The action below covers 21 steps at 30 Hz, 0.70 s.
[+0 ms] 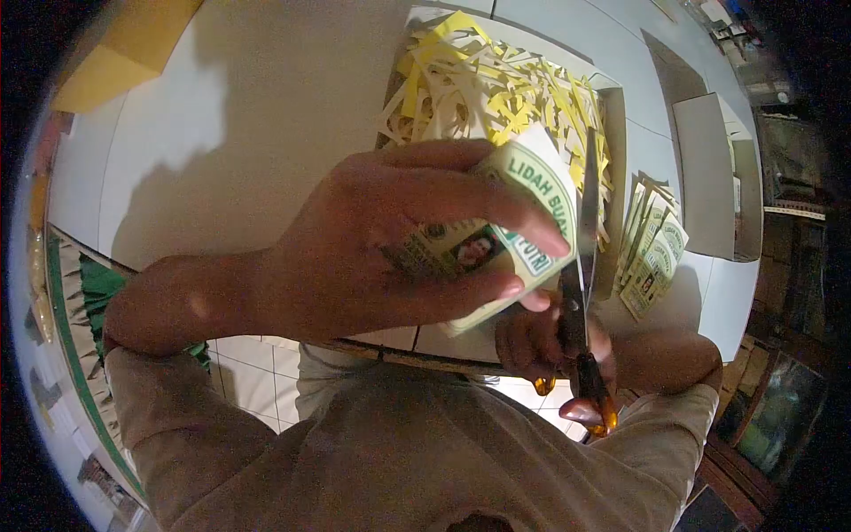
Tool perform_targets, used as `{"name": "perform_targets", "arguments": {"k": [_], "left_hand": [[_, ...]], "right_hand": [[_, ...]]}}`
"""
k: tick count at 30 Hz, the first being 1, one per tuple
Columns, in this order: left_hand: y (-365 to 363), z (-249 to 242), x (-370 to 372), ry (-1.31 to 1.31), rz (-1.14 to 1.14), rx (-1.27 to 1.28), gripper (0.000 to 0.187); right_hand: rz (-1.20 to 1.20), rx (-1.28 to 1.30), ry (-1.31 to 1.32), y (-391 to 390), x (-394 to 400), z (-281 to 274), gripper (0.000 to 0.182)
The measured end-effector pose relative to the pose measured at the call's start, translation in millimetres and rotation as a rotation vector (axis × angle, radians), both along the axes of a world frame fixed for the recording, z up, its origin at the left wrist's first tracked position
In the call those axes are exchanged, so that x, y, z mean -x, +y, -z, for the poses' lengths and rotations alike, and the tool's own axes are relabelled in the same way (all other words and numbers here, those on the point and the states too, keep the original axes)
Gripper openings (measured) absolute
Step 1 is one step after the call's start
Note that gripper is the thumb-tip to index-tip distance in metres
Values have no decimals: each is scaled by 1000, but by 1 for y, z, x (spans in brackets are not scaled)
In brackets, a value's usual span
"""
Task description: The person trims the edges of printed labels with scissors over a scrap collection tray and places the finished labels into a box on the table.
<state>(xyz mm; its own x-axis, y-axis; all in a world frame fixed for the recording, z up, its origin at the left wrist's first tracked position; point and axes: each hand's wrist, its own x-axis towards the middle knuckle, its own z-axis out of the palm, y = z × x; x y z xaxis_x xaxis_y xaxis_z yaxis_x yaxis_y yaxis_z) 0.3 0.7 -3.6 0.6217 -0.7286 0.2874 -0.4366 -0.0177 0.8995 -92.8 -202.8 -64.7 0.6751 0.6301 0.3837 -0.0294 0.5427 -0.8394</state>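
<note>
Item: thin stack of green-and-white printed paper labels (523, 222), which I see pinched in my left hand (381, 248) above the table edge, light and floppy, best held mid-stack; right hand (554, 350) closed through amber-handled scissors (581, 293).

White table (266, 115): scrap box (613, 133), labels (654, 257).

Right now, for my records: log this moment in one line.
left hand: holds printed label stack | right hand: amber-handled scissors trimming its edge | behind: box of yellow paper offcuts
</note>
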Motion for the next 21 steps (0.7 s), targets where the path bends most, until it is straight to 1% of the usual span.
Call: {"name": "perform_targets", "arguments": {"k": [2,3,5,8,12,14,15,17,18,20,21], "left_hand": [[-2,1,2,-30,36,1,26],[-2,1,3,-30,36,1,26],[-2,1,4,2,54,15,26],[-2,-1,4,-7,57,-17,26],[-2,0,4,-10,42,4,26],[-1,1,5,44,39,10,25],[-1,0,5,44,39,10,25],[-1,-2,4,21,47,-18,25],[-1,-2,4,21,47,-18,25],[-1,-1,3,30,45,9,25],[-1,0,3,30,45,9,25]], "right_hand": [[79,-293,61,5,12,19,37],[94,-289,41,6,12,20,37],[98,-193,23,3,11,15,38],[37,-93,20,-4,5,2,39],[18,-58,74,-4,7,6,40],[175,-170,-77,3,11,18,39],[175,-170,-77,2,11,17,39],[166,-49,-109,-1,9,10,37],[166,-49,-109,-3,5,6,37],[3,-39,-160,-7,-6,-2,37],[3,-39,-160,-7,-3,-3,37]]}}
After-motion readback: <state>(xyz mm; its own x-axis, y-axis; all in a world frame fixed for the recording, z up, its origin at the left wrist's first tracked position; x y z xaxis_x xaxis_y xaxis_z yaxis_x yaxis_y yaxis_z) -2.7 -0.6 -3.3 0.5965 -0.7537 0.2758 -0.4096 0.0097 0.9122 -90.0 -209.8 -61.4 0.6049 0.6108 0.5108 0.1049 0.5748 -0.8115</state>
